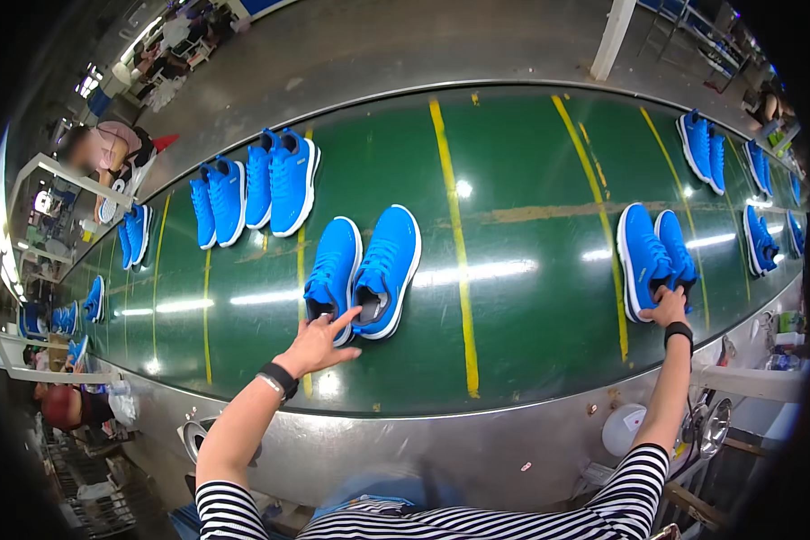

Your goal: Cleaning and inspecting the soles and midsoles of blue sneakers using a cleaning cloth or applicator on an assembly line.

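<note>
the left hand (pixel 319 346) lies with fingers spread, its fingertips (pixel 349 315) touching the heels of the near pair (pixel 362 268), two blue shoes standing side by side on the green belt (pixel 513 297) just beyond it; nothing is gripped. the right hand (pixel 668 306) is curled over the heel ends of the right pair (pixel 655 256), fingers pressed on the collars (whether it truly clamps them i cannot tell). between the two hands the belt is bare but for yellow lines (pixel 454 234).

beyond the left hand stand two more pairs (pixel 256 184) close together, and further left a small pair (pixel 135 234) and single shoes at the belt's end. beyond the right hand sits another pair (pixel 704 148), with more to its right near the rim, about three pairs, blurred. a steel edge (pixel 441 441) runs below both wrists. a seated person (pixel 117 153) is far up on the left.
</note>
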Demonstrator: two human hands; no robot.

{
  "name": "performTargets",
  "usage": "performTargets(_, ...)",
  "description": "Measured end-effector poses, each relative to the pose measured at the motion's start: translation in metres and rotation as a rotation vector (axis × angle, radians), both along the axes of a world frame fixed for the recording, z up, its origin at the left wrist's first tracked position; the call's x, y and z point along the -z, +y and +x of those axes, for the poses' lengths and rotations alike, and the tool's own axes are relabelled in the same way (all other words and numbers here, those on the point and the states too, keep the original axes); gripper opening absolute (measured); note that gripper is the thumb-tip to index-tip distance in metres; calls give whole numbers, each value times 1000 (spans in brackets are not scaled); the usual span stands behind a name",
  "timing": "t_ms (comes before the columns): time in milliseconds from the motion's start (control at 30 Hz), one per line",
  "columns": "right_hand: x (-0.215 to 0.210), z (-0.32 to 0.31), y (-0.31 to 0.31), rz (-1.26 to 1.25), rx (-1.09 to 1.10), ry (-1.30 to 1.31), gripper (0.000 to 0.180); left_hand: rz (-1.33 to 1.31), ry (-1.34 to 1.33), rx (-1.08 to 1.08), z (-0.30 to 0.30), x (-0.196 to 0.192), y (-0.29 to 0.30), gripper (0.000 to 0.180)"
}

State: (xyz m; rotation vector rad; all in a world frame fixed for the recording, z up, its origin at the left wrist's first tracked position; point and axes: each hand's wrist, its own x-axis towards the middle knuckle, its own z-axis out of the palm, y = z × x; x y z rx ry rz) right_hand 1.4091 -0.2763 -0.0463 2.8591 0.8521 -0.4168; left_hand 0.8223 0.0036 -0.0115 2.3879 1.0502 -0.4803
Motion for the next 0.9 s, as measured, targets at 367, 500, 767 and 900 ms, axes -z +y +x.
performTargets(367,-69,-196,48,626,-451,57,41,437,-204,144,-39,-41,-83,32)
performTargets(500,-75,-427,22,668,-308,1070,78,332,-262,114,-127,-59,-183,30)
performTargets(767,16,-612,-46,833,-33,1067,83,76,-580,-287,-229,-24,-267,59)
performTargets(900,24,-610,-37,897,-36,1184,76,-124,-692,-861,-241,27,-246,66)
